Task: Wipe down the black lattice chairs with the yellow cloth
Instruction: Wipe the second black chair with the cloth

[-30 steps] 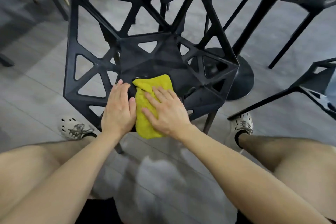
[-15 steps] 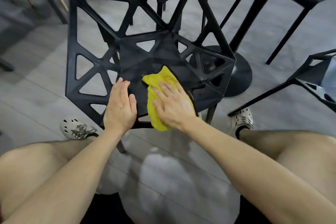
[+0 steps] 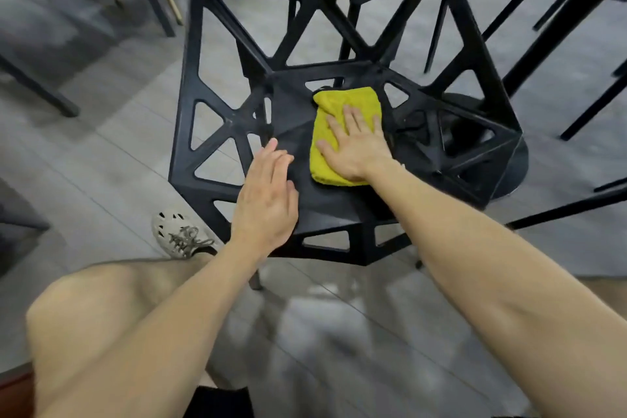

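as the right hand (image 3: pixel 356 142) pushes across the seat, the yellow cloth (image 3: pixel 349 100) has slid away from the front edge, where it sat a second ago, and now lies toward the back of the seat and a little right of its middle. that hand is open, palm flat and fingers spread on the cloth, pressing it down rather than gripping it. the left hand (image 3: pixel 268 193) has barely shifted. it is open too, fingers straight and together, resting on the front left part of the seat of the black chair (image 3: pixel 325 204), just beside the cloth but not touching it, probably to steady the chair.

what that tells me: the stroke is working from the front of the seat to the rear, so the solid middle panel looks mostly covered, while the backrest struts and the open triangles off to each side of the seat look not yet wiped.

counting: one cloth, two hands, one chair under them. bits of at least three other black chairs show beyond it — one behind the backrest and two to the right — all too cropped to say more. one round table base (image 3: pixel 512 159) stands right of the seat, and one pale shoe (image 3: pixel 179 237) shows on the floor by its front left corner.
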The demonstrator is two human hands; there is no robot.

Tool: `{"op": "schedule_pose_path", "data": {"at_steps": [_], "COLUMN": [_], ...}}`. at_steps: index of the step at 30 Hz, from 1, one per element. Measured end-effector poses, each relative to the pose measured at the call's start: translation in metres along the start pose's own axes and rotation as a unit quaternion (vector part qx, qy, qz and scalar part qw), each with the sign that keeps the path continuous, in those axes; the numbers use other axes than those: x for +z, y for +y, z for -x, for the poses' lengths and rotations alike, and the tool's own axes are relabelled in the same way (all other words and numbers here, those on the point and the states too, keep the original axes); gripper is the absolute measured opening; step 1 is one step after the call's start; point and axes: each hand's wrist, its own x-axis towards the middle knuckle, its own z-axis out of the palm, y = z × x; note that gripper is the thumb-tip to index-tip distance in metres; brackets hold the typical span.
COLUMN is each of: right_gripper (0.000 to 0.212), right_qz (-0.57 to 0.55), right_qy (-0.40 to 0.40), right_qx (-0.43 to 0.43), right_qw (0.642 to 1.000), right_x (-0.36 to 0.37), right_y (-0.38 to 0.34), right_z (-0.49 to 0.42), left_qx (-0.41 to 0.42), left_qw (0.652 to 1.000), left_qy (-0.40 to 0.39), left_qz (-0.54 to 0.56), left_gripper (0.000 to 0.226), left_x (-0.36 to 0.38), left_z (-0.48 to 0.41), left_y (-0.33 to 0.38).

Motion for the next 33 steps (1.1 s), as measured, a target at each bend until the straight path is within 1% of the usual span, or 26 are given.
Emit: {"op": "schedule_pose_path", "data": {"at_steps": [2, 4, 7, 10, 12, 15, 16, 18, 19, 20, 21, 22, 24, 25, 26, 27, 28, 30, 31, 32, 33], "right_gripper": [0.077, 0.075, 0.074, 0.074, 0.073, 0.078, 0.081, 0.084, 0.082, 0.079, 0.076, 0.073, 0.072, 0.074, 0.075, 0.075, 0.074, 0.071, 0.072, 0.074, 0.075], "right_qz": [-0.01, -0.014, -0.038, -0.04, -0.043, -0.011, 0.0, 0.002, 0.001, 0.002, 0.009, 0.016, 0.013, 0.006, -0.003, -0.005, 0.006, 0.024, 0.023, 0.024, 0.024], "right_qy": [-0.01, -0.014, -0.019, 0.004, 0.001, -0.013, -0.008, 0.02, 0.039, 0.053, 0.054, 0.04, 0.008, -0.003, -0.006, 0.001, 0.016, 0.029, 0.041, 0.051, 0.059], "right_qx": [-0.024, -0.028, -0.031, -0.061, -0.086, -0.118, -0.108, -0.029, 0.016, 0.042, 0.028, -0.029, -0.168, -0.208, -0.219, -0.204, -0.168, -0.06, -0.023, -0.001, 0.016], "right_qw": [1.0, 0.999, 0.999, 0.997, 0.995, 0.993, 0.994, 0.999, 0.999, 0.998, 0.998, 0.999, 0.986, 0.978, 0.976, 0.979, 0.986, 0.997, 0.999, 0.998, 0.998], "right_x": [0.0, 0.003, 0.008, 0.02, 0.024, 0.024, 0.02, 0.011, 0.01, 0.012, 0.014, 0.015, 0.019, 0.019, 0.015, 0.012, 0.01, 0.01, 0.012, 0.014, 0.015], "right_y": [-0.01, -0.006, -0.006, -0.012, -0.008, 0.017, 0.029, 0.049, 0.049, 0.039, 0.019, -0.004, -0.034, -0.032, -0.02, -0.003, 0.016, 0.052, 0.062, 0.063, 0.057], "right_z": [0.002, 0.024, 0.076, 0.138, 0.164, 0.144, 0.123, 0.077, 0.057, 0.044, 0.037, 0.036, 0.052, 0.059, 0.062, 0.062, 0.062, 0.067, 0.068, 0.067, 0.063], "left_qx": [0.002, 0.005, 0.007, 0.007, 0.01, 0.011, 0.011, 0.005, -0.001, -0.009, -0.017, -0.022, -0.021, -0.02, -0.017, -0.014, -0.009, 0.005, 0.009, 0.007, -0.004], "left_qw": [1.0, 1.0, 1.0, 1.0, 1.0, 1.0, 0.999, 0.999, 0.999, 0.999, 0.999, 0.999, 0.999, 1.0, 1.0, 1.0, 1.0, 0.998, 0.995, 0.989, 0.976], "left_qy": [-0.007, -0.011, -0.013, -0.018, -0.018, -0.024, -0.026, -0.025, -0.022, -0.02, -0.019, -0.018, -0.014, -0.009, -0.002, 0.001, -0.003, -0.034, -0.068, -0.119, -0.189], "left_qz": [0.005, 0.005, -0.004, -0.007, -0.009, -0.016, -0.018, -0.025, -0.025, -0.024, -0.023, -0.024, -0.02, -0.015, -0.012, -0.014, -0.022, -0.051, -0.066, -0.087, -0.11], "left_gripper": [0.044, 0.044, 0.045, 0.046, 0.046, 0.045, 0.045, 0.045, 0.045, 0.045, 0.046, 0.047, 0.048, 0.047, 0.046, 0.045, 0.045, 0.052, 0.06, 0.074, 0.092], "left_x": [-0.002, -0.004, -0.008, -0.014, -0.021, -0.025, -0.026, -0.025, -0.024, -0.023, -0.021, -0.02, -0.02, -0.02, -0.02, -0.021, -0.02, -0.02, -0.022, -0.026, -0.032], "left_z": [-0.001, 0.003, 0.011, 0.036, 0.052, 0.064, 0.064, 0.062, 0.061, 0.06, 0.06, 0.059, 0.061, 0.062, 0.064, 0.065, 0.065, 0.064, 0.057, 0.044, 0.025], "left_y": [0.0, 0.006, 0.012, 0.028, 0.036, 0.044, 0.044, 0.046, 0.046, 0.045, 0.044, 0.043, 0.043, 0.042, 0.042, 0.042, 0.041, 0.039, 0.039, 0.039, 0.035]}}
